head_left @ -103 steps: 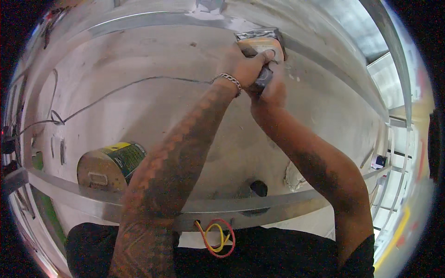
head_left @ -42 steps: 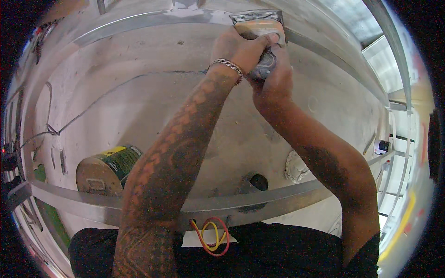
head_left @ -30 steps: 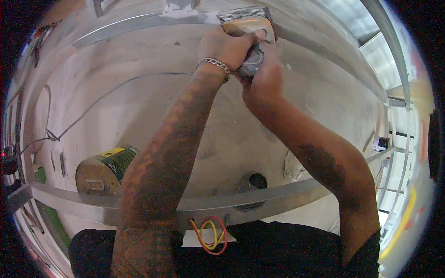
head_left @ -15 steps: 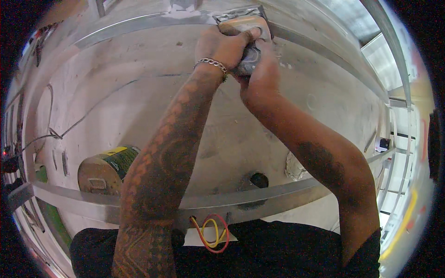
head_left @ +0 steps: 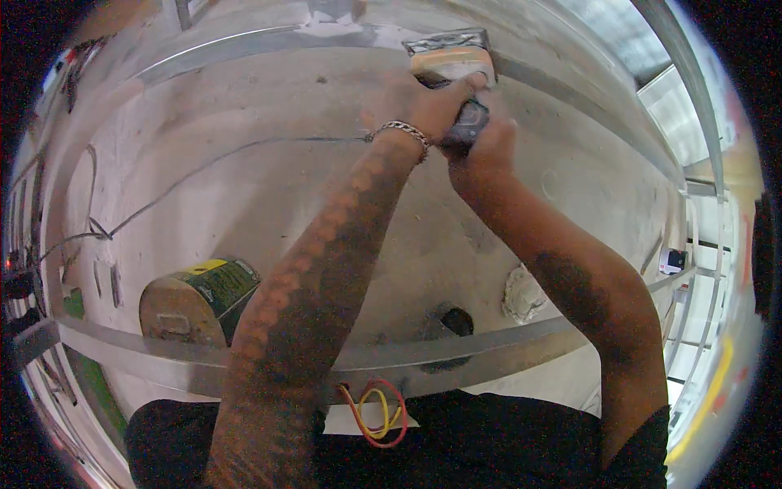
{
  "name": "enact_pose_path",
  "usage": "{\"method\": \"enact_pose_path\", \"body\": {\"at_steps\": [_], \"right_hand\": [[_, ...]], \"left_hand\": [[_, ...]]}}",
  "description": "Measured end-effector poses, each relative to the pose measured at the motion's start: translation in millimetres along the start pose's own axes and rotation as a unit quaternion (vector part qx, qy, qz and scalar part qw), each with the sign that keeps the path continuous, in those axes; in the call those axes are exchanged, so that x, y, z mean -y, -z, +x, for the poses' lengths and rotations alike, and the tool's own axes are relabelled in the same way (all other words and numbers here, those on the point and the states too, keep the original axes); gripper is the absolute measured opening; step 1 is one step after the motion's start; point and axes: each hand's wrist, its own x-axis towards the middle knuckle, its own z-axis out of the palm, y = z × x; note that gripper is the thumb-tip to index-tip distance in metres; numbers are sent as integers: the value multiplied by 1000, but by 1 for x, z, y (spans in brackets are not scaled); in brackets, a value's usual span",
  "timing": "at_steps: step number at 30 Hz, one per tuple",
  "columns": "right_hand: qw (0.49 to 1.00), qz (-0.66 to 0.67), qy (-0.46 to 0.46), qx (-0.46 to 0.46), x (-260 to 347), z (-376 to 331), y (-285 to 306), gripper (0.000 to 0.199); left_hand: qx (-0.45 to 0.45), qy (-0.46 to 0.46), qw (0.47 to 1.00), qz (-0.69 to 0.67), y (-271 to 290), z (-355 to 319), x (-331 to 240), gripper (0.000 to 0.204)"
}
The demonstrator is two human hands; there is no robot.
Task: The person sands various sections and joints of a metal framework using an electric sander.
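the sander [head_left: 453,63] is on the far side of the scene, a little right of the middle, over the far metal bar [head_left: 244,46]; whether it presses on that bar i cannot tell. its long axis runs near to far, the flat silvery head pointing away from the person and leaning slightly left, the dark handle end pointing back toward the person. the head's broad edge lies left to right.

the left hand [head_left: 419,104] is closed over the sander's left side, thumb laid across the top. the right hand [head_left: 492,134] is wrapped round the dark handle from the right. both are blurred, and most fingers are hidden.

a grey cord [head_left: 236,150] runs from beside the left wrist, below a chain bracelet [head_left: 399,127], out to the left. at near left is a can [head_left: 189,306] with a yellow and dark label. red and yellow wires [head_left: 399,416] loop at the near metal bar [head_left: 505,335].
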Motion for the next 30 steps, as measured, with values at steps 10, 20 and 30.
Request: {"method": "enact_pose_path", "body": {"at_steps": [10,20,30], "right_hand": [[998,60,-23,20,6,13,9,47],[979,-66,-75,176,10,0,15,53],[964,-172,-102,178,20,18,23,49]], "left_hand": [[55,40,992,108,26,-17,-33,88],[9,61,989,133,41,-27,-31,70],[10,8,985,174,46,-35,-48,44]]}}
